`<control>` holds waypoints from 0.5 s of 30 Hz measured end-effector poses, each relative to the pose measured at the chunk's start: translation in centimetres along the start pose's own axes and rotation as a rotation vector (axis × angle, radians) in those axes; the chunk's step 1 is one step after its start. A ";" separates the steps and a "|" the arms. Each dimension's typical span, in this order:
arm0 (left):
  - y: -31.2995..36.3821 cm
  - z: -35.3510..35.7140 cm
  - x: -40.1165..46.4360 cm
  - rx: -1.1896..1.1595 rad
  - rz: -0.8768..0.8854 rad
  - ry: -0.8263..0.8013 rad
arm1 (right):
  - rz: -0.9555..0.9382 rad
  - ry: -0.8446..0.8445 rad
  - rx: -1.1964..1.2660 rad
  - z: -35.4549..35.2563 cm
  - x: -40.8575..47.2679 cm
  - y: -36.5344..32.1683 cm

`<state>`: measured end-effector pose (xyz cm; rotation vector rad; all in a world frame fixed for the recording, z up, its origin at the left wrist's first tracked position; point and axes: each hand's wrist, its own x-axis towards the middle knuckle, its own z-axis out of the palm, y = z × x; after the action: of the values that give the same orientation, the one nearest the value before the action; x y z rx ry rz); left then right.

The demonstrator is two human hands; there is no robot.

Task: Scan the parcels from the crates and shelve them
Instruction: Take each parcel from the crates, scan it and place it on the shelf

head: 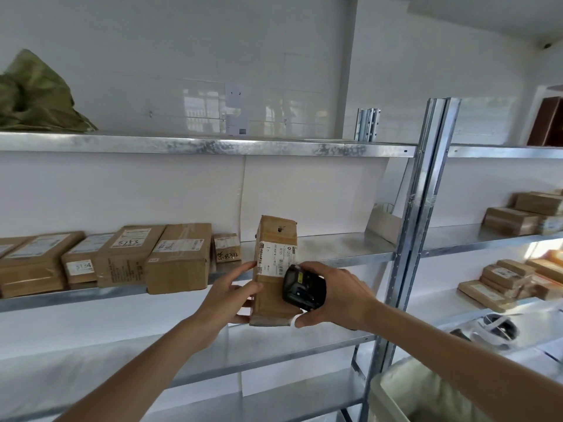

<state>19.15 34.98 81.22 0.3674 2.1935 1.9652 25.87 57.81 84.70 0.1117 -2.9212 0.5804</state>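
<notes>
Both hands work on one cardboard parcel: the left hand grips its left edge and lower end with fingers curled round it, and the right hand is wrapped round a black handheld scanner, held against the parcel's right side just below the white shipping label. The parcel stands upright in the air, in front of the middle shelf, with bare metal behind it. By the look of it, the scan is the step in hand, and it would go best with the parcel held steady, the label kept facing the scanner's window, and the left thumb kept off the barcode. Once read, the parcel could go down on the free stretch just right of the small marked box, which ends a row of brown parcels to the left. Far right, more parcels are stacked beyond the steel upright; a pale crate sits near, low right.
</notes>
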 end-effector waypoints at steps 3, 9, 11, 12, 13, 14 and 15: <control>-0.4 1.6 0.0 -0.035 -0.020 0.006 | -0.044 0.007 0.023 0.7 0.2 1.2; -1.7 3.5 0.8 -0.036 -0.036 -0.019 | -0.097 0.010 0.097 1.2 1.2 4.0; -2.0 3.5 1.4 -0.027 -0.047 -0.046 | -0.126 -0.001 0.123 1.2 2.0 4.6; -2.1 3.5 1.6 -0.034 -0.043 -0.059 | -0.138 -0.004 0.138 1.2 2.6 4.9; -2.2 3.4 2.0 -0.037 -0.035 -0.071 | -0.148 -0.008 0.157 1.3 3.2 5.2; -2.3 3.3 2.5 -0.035 -0.026 -0.081 | -0.156 -0.014 0.173 1.5 4.0 5.5; -2.5 3.1 3.1 -0.029 -0.018 -0.091 | -0.163 -0.024 0.183 1.8 4.9 5.8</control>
<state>16.98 38.60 78.53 0.4225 2.1030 1.9298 20.18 62.27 81.75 0.3777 -2.8401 0.8219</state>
